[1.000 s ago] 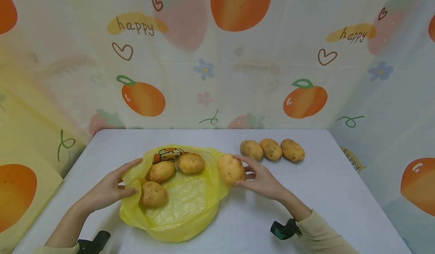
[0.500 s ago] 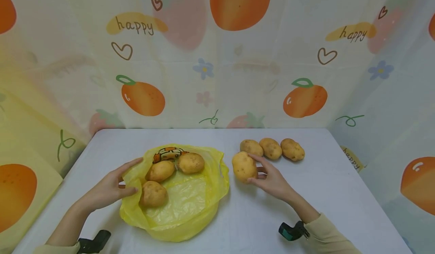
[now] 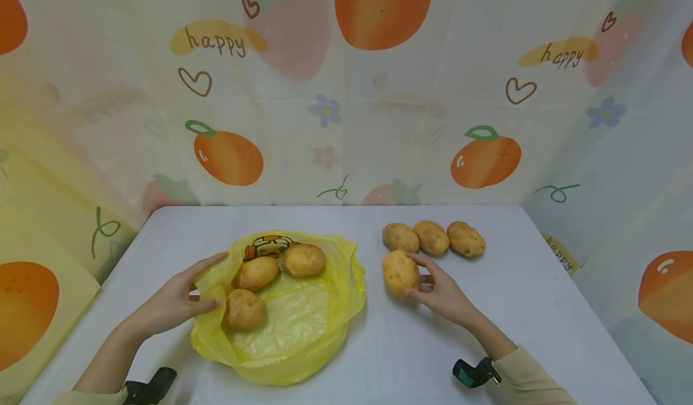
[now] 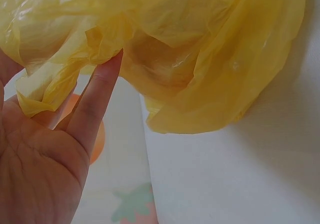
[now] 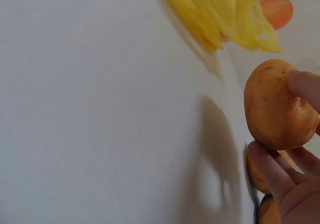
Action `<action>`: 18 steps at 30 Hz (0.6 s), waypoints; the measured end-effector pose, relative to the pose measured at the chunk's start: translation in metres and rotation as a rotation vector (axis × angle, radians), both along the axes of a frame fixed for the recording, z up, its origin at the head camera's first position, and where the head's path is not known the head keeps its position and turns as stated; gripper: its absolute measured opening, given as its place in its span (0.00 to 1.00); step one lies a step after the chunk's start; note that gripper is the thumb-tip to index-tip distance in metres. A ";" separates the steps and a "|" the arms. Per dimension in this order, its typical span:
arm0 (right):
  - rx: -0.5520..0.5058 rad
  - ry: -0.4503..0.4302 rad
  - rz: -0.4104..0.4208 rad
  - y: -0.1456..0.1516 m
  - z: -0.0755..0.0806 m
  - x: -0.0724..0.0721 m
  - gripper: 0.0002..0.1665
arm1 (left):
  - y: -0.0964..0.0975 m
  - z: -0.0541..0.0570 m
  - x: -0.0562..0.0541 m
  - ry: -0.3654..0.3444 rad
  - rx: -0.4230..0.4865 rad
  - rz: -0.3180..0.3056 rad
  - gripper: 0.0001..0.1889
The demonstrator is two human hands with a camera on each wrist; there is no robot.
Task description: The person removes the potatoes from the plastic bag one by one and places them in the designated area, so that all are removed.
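A yellow plastic bag (image 3: 295,327) lies with its mouth spread on the left of the white table. Inside it are three potatoes, one of them a rounded potato (image 3: 245,310) near the left side. My left hand (image 3: 170,301) holds the bag's left edge, its thumb and fingers spread apart; in the left wrist view the thin film (image 4: 55,84) runs between them. To the right of the bag, my right hand (image 3: 441,290) grips a potato (image 3: 400,272) between thumb and fingers. The right wrist view shows this potato (image 5: 272,107) raised, its shadow falling on the tabletop.
Three more potatoes (image 3: 432,238) sit in a row at the back right, just behind the held one. The table's far edge (image 3: 335,206) meets a fruit-patterned cloth backdrop (image 3: 368,116). A dark device (image 3: 473,373) is strapped to each wrist.
My right hand has carried its potato rightward, away from the bag's right rim, and slightly down over the last half second. The left hand and the bag's potatoes stay where they were.
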State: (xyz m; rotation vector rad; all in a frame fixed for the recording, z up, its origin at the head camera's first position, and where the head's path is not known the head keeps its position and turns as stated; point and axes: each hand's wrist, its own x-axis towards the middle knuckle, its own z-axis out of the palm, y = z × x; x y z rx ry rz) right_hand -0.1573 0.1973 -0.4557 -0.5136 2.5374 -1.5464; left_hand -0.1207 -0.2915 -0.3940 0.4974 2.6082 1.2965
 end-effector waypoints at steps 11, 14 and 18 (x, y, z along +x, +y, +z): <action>0.030 -0.029 -0.046 0.009 -0.008 0.001 0.42 | -0.004 -0.004 -0.001 -0.002 0.002 0.005 0.41; 0.044 -0.018 -0.058 0.012 -0.010 0.001 0.42 | -0.005 -0.005 -0.002 -0.003 0.002 0.007 0.41; 0.065 -0.013 -0.071 0.018 -0.012 0.000 0.42 | -0.004 -0.005 -0.001 0.003 0.004 0.007 0.41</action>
